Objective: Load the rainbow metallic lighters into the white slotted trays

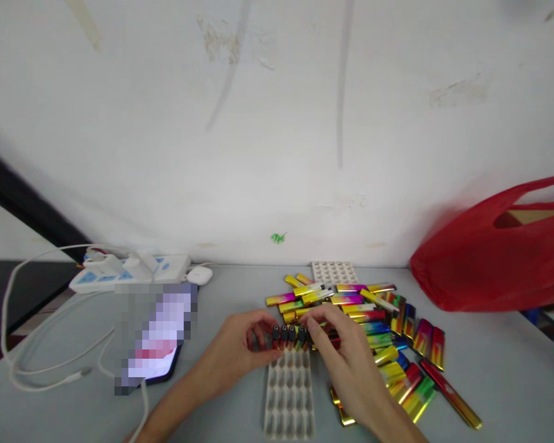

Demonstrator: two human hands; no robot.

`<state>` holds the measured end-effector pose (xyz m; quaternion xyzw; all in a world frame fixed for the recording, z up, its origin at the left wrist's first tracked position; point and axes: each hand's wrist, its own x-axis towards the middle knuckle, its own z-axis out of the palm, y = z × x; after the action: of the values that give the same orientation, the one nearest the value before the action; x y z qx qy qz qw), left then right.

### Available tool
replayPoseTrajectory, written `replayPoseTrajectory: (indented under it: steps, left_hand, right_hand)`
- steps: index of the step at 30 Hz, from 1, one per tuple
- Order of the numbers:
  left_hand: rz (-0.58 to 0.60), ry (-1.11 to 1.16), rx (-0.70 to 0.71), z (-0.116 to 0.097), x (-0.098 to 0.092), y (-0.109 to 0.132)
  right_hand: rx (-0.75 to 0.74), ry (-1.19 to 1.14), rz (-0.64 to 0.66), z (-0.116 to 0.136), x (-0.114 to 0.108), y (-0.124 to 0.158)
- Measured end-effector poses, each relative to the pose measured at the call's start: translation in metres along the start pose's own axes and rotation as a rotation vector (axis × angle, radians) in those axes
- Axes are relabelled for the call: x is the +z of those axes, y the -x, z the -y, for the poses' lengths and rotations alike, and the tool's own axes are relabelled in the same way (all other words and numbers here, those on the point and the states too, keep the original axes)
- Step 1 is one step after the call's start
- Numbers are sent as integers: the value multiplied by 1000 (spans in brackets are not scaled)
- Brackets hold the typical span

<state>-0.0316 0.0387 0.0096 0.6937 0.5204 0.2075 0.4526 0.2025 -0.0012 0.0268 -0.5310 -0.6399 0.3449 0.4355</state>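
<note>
My left hand (240, 351) and my right hand (344, 357) meet over the far end of a white slotted tray (290, 400) on the grey table. Both hands have their fingers closed round a short row of lighters (290, 335), whose dark tops stand side by side at the tray's far edge. A heap of shiny multicoloured lighters (378, 326) lies just beyond and to the right of my right hand. The tray's near slots hold nothing.
A second white slotted tray (335, 271) lies by the wall. A phone (154, 344) with a lit screen, a white power strip (129, 271) with cables, and a small white case (200, 275) lie at left. A red plastic bag (493, 258) sits at right.
</note>
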Motion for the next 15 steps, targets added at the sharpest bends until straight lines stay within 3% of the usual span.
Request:
replayPoseTrajectory:
  steps: [5, 11, 15]
  left_hand:
    - [22, 9, 10, -1, -3, 3]
    - [115, 106, 131, -5, -14, 14]
    - [-82, 12, 231, -5, -15, 15]
  right_hand:
    - [-1, 22, -3, 1, 0, -2]
    - [-1, 32, -51, 1, -2, -3]
    - [13, 45, -88, 3, -3, -4]
